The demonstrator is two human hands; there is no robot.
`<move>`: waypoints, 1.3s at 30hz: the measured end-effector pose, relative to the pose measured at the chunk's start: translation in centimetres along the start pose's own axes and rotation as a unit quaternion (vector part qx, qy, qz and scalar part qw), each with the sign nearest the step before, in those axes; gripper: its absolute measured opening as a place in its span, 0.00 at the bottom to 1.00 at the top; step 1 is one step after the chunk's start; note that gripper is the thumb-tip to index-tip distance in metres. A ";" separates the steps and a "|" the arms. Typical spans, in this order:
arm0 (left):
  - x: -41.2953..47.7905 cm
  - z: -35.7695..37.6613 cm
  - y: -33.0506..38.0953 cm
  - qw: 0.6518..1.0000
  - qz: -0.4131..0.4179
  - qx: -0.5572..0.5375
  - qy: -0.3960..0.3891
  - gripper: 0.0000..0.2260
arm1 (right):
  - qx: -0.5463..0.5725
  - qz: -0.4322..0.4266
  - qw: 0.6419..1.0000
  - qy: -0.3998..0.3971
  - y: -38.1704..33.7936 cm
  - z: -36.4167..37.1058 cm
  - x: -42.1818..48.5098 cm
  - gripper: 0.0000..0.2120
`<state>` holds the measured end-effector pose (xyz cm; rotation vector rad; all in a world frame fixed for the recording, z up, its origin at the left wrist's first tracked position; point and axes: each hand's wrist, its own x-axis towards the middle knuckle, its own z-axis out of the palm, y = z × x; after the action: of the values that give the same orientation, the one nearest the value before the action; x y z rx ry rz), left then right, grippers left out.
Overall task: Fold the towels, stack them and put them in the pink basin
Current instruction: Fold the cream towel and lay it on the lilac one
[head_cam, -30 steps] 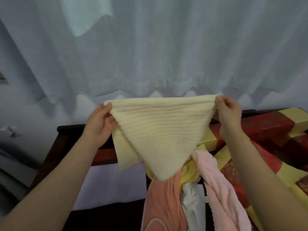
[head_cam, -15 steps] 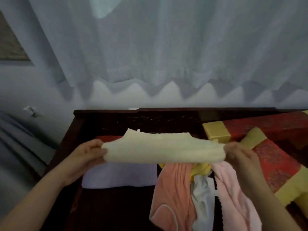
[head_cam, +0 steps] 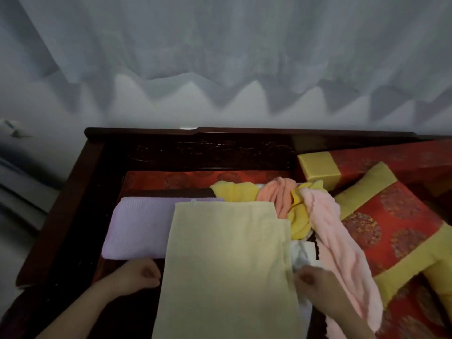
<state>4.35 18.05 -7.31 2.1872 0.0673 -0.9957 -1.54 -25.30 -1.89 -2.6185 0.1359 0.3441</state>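
Observation:
A cream towel (head_cam: pixel 227 260) lies spread flat on the dark wooden seat, its far end over a folded lilac towel (head_cam: pixel 137 228). My left hand (head_cam: pixel 139 275) sits at the cream towel's left edge with fingers curled onto it. At the right edge, my right hand (head_cam: pixel 315 285) pinches the towel in the same way. Behind and to the right lies a loose pile: a yellow towel (head_cam: pixel 234 190), an orange towel (head_cam: pixel 276 194), a pink towel (head_cam: pixel 337 241) and a white cloth (head_cam: pixel 303 255). The pink basin is out of view.
The seat belongs to a dark wooden bench with a carved backrest (head_cam: pixel 195 148) and a left armrest (head_cam: pixel 66 204). Red and yellow cushions (head_cam: pixel 381 228) fill the right side. A pale curtain (head_cam: pixel 220 57) hangs behind.
The cream towel, held up in the air between both hands, has come down and now lies flat on the seat. Both hands have dropped to its side edges.

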 end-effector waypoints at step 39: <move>12.8 -4.5 8.8 0.988 0.084 -0.066 0.112 0.08 | 0.069 0.102 0.992 -0.003 1.0 -0.2 16.3 0.12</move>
<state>19.01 11.41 -8.80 2.1339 0.0513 -0.6323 14.06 -26.78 -6.53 -2.4724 0.4128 0.3967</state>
